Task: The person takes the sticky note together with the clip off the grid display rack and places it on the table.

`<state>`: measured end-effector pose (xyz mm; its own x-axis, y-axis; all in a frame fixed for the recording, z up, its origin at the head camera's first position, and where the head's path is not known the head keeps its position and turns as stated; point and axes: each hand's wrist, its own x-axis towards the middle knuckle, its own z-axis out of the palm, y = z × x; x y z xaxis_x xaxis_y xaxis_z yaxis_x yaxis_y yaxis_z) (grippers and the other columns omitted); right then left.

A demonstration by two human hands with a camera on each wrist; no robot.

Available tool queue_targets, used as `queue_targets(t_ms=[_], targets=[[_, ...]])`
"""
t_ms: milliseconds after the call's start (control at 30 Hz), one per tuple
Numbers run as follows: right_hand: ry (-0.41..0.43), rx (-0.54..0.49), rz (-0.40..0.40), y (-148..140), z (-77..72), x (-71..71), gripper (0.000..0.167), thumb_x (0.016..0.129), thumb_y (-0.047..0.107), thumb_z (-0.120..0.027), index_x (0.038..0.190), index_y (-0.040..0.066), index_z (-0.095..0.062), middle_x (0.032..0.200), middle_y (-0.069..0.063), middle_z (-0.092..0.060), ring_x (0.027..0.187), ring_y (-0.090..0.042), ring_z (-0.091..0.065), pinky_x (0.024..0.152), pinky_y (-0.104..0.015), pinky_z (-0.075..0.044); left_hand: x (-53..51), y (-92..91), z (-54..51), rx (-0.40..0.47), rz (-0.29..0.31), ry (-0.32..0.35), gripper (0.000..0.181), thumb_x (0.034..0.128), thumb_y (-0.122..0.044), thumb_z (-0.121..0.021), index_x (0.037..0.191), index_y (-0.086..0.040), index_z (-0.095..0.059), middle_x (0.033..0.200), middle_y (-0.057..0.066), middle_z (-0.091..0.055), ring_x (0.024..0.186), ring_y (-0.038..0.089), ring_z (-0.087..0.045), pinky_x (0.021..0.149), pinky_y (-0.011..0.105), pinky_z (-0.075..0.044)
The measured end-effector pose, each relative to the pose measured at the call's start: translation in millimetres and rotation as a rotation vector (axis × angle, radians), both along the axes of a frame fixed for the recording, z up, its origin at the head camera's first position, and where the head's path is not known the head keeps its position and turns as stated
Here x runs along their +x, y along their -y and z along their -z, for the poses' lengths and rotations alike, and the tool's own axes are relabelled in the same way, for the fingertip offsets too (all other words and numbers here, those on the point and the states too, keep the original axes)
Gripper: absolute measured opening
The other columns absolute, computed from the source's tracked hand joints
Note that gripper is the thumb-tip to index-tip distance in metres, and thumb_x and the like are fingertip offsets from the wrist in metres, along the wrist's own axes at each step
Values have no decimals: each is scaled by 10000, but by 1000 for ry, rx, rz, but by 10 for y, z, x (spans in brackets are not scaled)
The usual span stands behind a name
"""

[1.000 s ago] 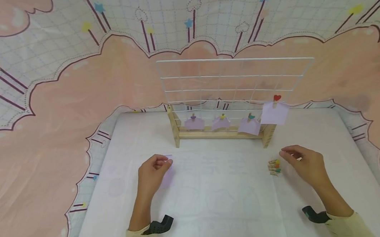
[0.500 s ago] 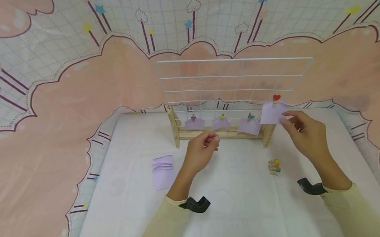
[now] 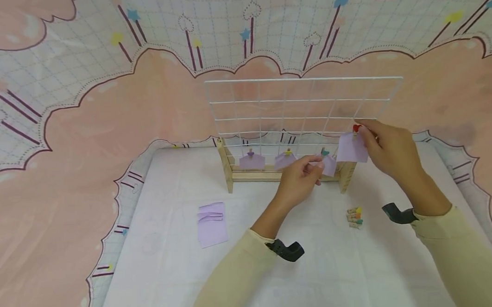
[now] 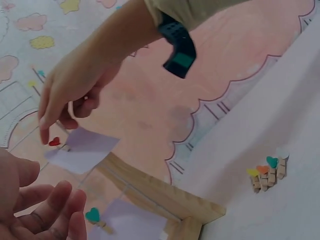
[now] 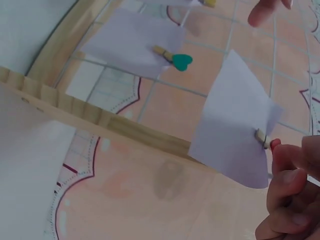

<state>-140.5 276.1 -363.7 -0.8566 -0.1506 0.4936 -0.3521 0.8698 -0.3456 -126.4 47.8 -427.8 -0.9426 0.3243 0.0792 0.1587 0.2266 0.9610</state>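
Observation:
My right hand [image 3: 394, 152] is at the upper right of the rack, its thumb and forefinger around a small wooden clothespin with a red heart [image 5: 275, 143]. That clothespin holds a lilac sheet of paper [image 3: 351, 148] on the white wire grid [image 3: 285, 99]. My left hand [image 3: 299, 181] hovers before the rack's lower right part, fingers loosely bent with nothing between them. Close to it, a clothespin with a teal heart [image 4: 93, 215] holds another lilac sheet [image 5: 135, 42]. Further left hang two more clipped sheets, one under a yellow heart clothespin [image 3: 288, 151].
The grid stands in a wooden base [image 3: 255, 175] on a white-covered table [image 3: 278, 281]. Loose lilac papers [image 3: 212, 231] lie at the left. Several heart clothespins [image 3: 354, 217] lie in a row at the right. A patterned cloth [image 3: 102, 119] hangs behind.
The left hand has gone from the loose papers rightward to the rack. My right hand has risen from beside the loose clothespins, past the paper's edge, to the red heart clothespin.

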Motion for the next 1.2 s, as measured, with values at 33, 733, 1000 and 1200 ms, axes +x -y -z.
queue_targets(t_ms=[33, 733, 1000, 1200], targets=[[18, 28, 2, 6, -22, -15, 327, 1050, 205, -553, 1308, 41, -670, 905, -197, -743, 581, -264, -470, 473, -285, -332, -17, -41, 3, -3, 0, -1, 344, 1047, -249, -592, 1344, -81, -639, 904, 148, -721, 700, 75, -676, 593, 193, -454], [-57, 209, -10, -7, -83, -154, 199, 957, 111, -700, 1126, 26, -759, 645, -190, -682, 455, -266, -442, 456, -329, -282, -216, -618, -146, -150, -9, 6, 240, 1060, -322, -554, 1145, -107, -619, 703, -37, -638, 580, 48, -576, 483, 194, -434], [-87, 114, -9, -31, -45, -173, 169, 935, 125, -739, 1062, 25, -790, 671, -179, -715, 486, -219, -454, 444, -250, -269, -270, -632, -167, -159, -31, 19, 195, 1069, -256, -548, 1033, -92, -647, 712, 0, -673, 579, 68, -644, 489, 160, -475], [-119, 26, -17, -67, 6, -195, 145, 903, 107, -778, 1013, 17, -804, 720, -188, -741, 494, -170, -435, 436, -143, -231, -295, -637, -119, -152, -33, 2, 177, 1069, -247, -547, 983, -113, -625, 685, 22, -676, 598, 157, -697, 477, 164, -478]])
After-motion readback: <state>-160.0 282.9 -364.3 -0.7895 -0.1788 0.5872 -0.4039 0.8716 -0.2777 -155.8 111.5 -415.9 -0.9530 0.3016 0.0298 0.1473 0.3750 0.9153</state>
